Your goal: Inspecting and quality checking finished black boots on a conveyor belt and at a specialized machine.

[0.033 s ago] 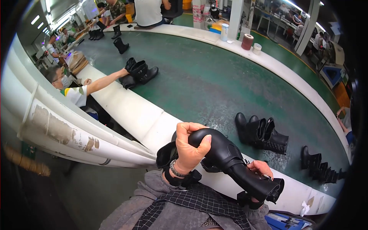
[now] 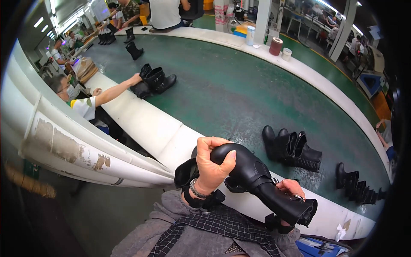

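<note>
A black leather ankle boot (image 2: pixel 242 165) with a strap and metal buckle lies slantwise before me, its toe toward the left and its shaft opening at the lower right. My left hand (image 2: pixel 215 168) is closed over the toe, with the thumb bent on the near side. Behind the shaft, my right hand (image 2: pixel 292 187) grips it close to the buckles; part of that hand is hidden by the leather. Another black leather piece (image 2: pixel 185 174), perhaps a second boot, shows beneath my left wrist on the white ledge (image 2: pixel 165 143).
On the green belt (image 2: pixel 222 94), several black boots (image 2: pixel 291 147) stand to the right, with a further row (image 2: pixel 355 184) beyond. A masked co-worker (image 2: pixel 81 94) at left reaches toward buckled boots (image 2: pixel 159 80). A white pipe (image 2: pixel 77 150) runs along my left. Tape rolls (image 2: pixel 276 46) stand on the far ledge.
The co-worker's outstretched hand has drawn back slightly to the left at the boots. My own hands and the boot have not visibly moved.
</note>
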### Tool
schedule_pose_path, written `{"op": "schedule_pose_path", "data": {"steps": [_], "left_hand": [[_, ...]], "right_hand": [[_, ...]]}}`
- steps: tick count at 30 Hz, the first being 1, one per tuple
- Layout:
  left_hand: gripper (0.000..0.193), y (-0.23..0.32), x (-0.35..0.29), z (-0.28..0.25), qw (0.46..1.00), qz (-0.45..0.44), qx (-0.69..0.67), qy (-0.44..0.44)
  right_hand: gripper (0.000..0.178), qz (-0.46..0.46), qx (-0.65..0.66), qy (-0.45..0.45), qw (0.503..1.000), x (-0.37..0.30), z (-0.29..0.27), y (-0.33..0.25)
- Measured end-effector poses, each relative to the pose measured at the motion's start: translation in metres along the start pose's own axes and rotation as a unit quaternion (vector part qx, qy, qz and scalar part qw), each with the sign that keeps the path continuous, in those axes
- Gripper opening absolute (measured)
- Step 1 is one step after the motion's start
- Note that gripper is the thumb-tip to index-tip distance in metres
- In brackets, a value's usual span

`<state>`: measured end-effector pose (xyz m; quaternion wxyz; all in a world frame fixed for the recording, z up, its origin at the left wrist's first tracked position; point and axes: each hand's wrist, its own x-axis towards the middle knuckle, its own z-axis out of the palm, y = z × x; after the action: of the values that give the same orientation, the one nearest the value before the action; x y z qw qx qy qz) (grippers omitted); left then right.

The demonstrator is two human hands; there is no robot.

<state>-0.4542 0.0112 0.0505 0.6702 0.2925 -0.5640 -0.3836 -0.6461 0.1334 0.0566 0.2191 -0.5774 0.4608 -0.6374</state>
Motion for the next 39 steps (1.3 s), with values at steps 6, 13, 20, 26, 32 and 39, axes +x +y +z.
{"op": "schedule_pose_path", "data": {"steps": [6,13,20,26,32,39], "left_hand": [[0.036,-0.003,0.000,0.002,0.998,-0.030,-0.033,0.033],[0.034,-0.011,0.005,-0.012,0.998,0.014,0.002,0.066],[0.026,-0.029,0.004,-0.024,0.981,-0.191,0.030,-0.001],[0.045,-0.042,-0.002,-0.048,0.913,-0.347,0.034,-0.212],[0.059,-0.030,-0.003,-0.084,0.916,-0.307,0.150,-0.210],[0.046,-0.026,-0.022,-0.097,0.909,-0.240,0.238,-0.243]], "right_hand": [[0.026,-0.094,-0.128,-0.104,0.982,0.023,-0.003,-0.011],[0.026,-0.070,-0.036,-0.087,0.993,0.024,0.006,0.010],[0.052,0.132,0.026,-0.003,0.991,0.035,-0.005,0.012],[0.041,0.234,0.017,-0.092,0.968,0.124,0.014,-0.029],[0.022,0.268,-0.141,-0.284,0.910,0.185,0.047,0.002],[0.029,0.319,-0.215,-0.420,0.822,0.260,0.102,0.088]]}}
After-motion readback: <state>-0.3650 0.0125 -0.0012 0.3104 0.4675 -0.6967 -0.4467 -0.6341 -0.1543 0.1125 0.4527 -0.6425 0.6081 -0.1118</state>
